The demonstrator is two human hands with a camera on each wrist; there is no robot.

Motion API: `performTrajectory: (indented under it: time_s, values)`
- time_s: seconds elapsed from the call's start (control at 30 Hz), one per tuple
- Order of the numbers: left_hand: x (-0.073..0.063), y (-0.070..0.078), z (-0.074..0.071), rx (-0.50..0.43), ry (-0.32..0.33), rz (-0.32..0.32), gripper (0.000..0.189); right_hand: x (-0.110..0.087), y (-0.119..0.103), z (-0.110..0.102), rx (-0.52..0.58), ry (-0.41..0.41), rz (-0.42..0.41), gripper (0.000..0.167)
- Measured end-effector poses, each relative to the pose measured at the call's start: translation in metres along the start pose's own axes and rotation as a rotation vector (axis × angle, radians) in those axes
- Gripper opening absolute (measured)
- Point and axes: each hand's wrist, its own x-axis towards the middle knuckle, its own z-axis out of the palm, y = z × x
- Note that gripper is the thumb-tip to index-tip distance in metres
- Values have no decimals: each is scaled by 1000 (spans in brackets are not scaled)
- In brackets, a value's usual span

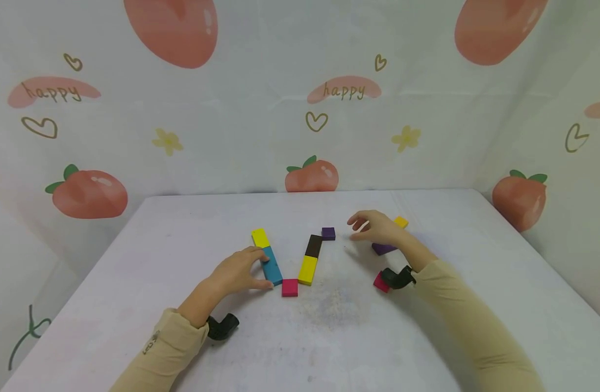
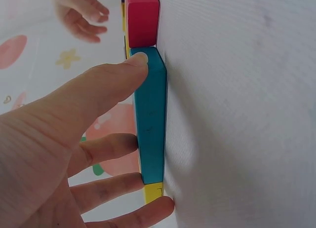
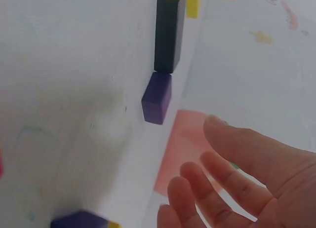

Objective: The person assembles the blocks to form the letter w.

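My left hand (image 1: 238, 270) is at the long blue block (image 1: 271, 267), its thumb on the near end and other fingers reaching along the block. A yellow block (image 1: 260, 238) adjoins the blue one's far end, and a red block (image 1: 289, 287) its near end. From the red block a second yellow block (image 1: 307, 270), a black block (image 1: 313, 246) and a small purple block (image 1: 328, 234) run up in a slanted line. My right hand (image 1: 375, 227) hovers to the right of that purple block, fingers loosely bent, holding nothing in the right wrist view.
Under and beside the right arm lie a larger purple block (image 1: 382, 249), a yellow block (image 1: 400, 222) and a red block (image 1: 381, 283), each partly hidden. The white table (image 1: 221, 218) ends at a printed cloth backdrop (image 1: 261, 147). A black device (image 1: 224, 328) sits at the left wrist.
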Motion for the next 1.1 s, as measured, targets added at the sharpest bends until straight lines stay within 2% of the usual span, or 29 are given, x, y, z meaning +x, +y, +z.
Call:
performTrajectory:
  time_s: [0.33, 0.5, 0.6, 0.77, 1.1]
  values:
    - [0, -1, 0, 10, 5, 28, 54, -33, 12, -11, -6, -4, -30, 33]
    - [1, -1, 0, 10, 5, 31, 54, -42, 23, -13, -27, 18, 18, 35]
    - [1, -2, 0, 2, 5, 28, 54, -45, 31, -14, -55, 31, 55, 36]
    - [0, -2, 0, 2, 5, 30, 54, -45, 41, -15, -83, 41, 71, 36]
    - [0, 0, 0, -1, 2, 14, 54, -41, 53, -15, -94, 45, 43, 32]
